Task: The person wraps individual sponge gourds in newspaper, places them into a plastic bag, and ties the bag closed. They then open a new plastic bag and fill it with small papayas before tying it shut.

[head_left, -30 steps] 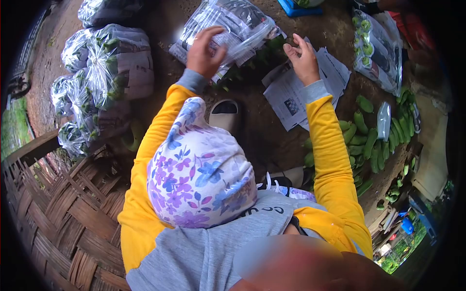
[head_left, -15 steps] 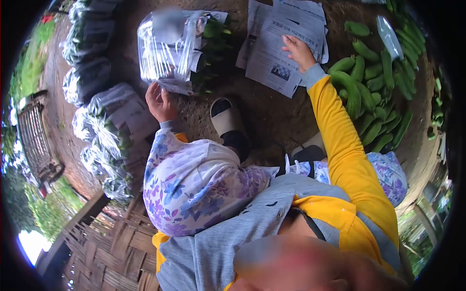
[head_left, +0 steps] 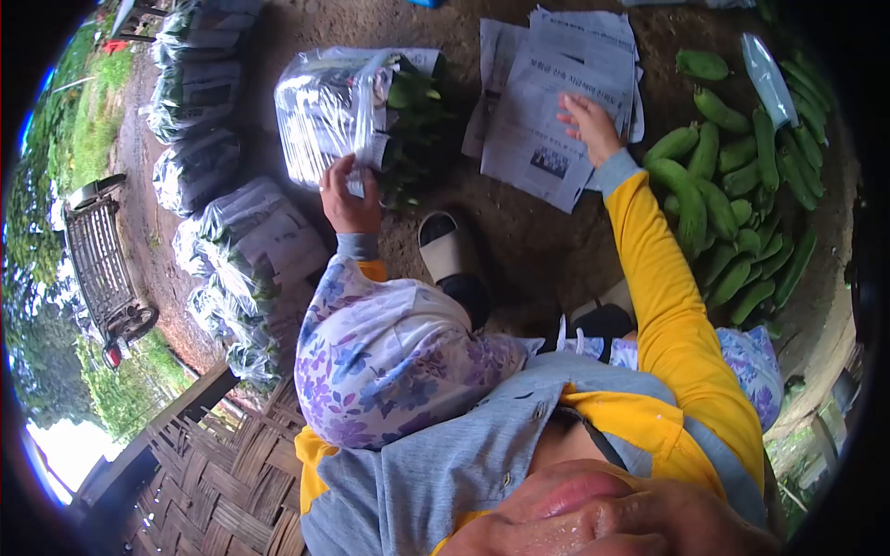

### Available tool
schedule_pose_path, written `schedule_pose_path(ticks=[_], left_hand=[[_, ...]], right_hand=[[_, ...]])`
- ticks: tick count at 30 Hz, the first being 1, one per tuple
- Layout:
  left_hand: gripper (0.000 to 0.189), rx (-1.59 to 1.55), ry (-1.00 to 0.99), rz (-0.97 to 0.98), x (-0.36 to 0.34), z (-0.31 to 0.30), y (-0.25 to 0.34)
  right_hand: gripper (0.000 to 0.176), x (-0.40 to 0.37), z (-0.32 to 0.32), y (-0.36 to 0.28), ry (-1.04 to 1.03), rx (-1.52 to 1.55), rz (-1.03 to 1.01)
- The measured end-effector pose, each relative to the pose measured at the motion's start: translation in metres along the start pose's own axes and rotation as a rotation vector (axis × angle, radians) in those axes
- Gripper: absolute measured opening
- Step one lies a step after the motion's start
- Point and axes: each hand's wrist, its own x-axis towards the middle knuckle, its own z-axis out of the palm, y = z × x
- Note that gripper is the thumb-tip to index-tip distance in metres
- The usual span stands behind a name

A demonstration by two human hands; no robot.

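Several bundles in clear plastic point(head_left: 197, 97) already lie in a row, farther from the newspaper sheets point(head_left: 521, 113) than the bundle by my left hand point(head_left: 350, 196). I judge that nearer bundle point(head_left: 324, 116) to be partly done: its paper and plastic are around it, but green vegetable ends point(head_left: 411, 111) stick out uncovered. The loose green vegetables point(head_left: 688, 193) on the other side of the newspaper sheets look like what is left. The bundle lies on the ground point(head_left: 519, 243) just beside the newspaper sheets, its uncovered end pointing towards them and its plastic-covered end away; its long axis seems to run roughly along that line. My left hand is half open, fingers bent at the plastic's near edge; I cannot tell whether they grip it. My right hand point(head_left: 591, 132) is loosely open above the newspaper sheets, fingers slightly curled, holding nothing I can see.
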Motion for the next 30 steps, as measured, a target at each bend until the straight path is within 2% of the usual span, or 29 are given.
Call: schedule_pose_path(ticks=[3, 5, 7, 12, 19, 20, 23, 26, 29, 30], left_hand=[[0.033, 0.040, -0.021, -0.025, 0.003, 0.006, 0.002], [0.035, 0.071, -0.033, -0.071, 0.002, 0.009, 0.001], [0.036, 0.076, -0.055, -0.113, 0.004, 0.010, 0.000], [0.035, 0.039, -0.088, -0.147, 0.007, 0.005, 0.005], [0.033, -0.075, -0.057, -0.187, 0.023, 0.005, 0.008], [0.033, -0.058, -0.056, -0.185, 0.028, 0.006, 0.010], [0.030, 0.072, -0.063, -0.174, 0.043, 0.011, 0.022], [0.022, 0.116, -0.108, -0.227, 0.052, 0.022, 0.020], [0.023, 0.053, -0.233, -0.301, 0.057, 0.019, 0.020], [0.021, -0.034, -0.131, -0.245, 0.054, 0.025, 0.007]], right_hand=[[0.038, 0.017, 0.004, 0.030, -0.013, -0.245, -0.263], [0.040, 0.001, 0.014, 0.027, 0.081, -0.782, -0.486], [0.043, -0.006, 0.021, 0.040, 0.110, -0.959, -0.616], [0.048, -0.022, 0.027, 0.040, 0.025, -1.098, -0.490], [0.050, -0.029, 0.023, 0.045, -0.032, -1.172, -0.516], [0.047, -0.029, 0.026, 0.045, 0.020, -1.176, -0.574], [0.042, -0.019, 0.039, 0.038, 0.044, -0.982, -0.544], [0.034, -0.006, 0.066, 0.032, -0.025, -0.608, -0.498], [0.030, -0.002, 0.105, 0.010, -0.134, -0.047, -0.083], [0.031, 0.007, 0.112, 0.010, -0.192, 0.090, -0.008]])
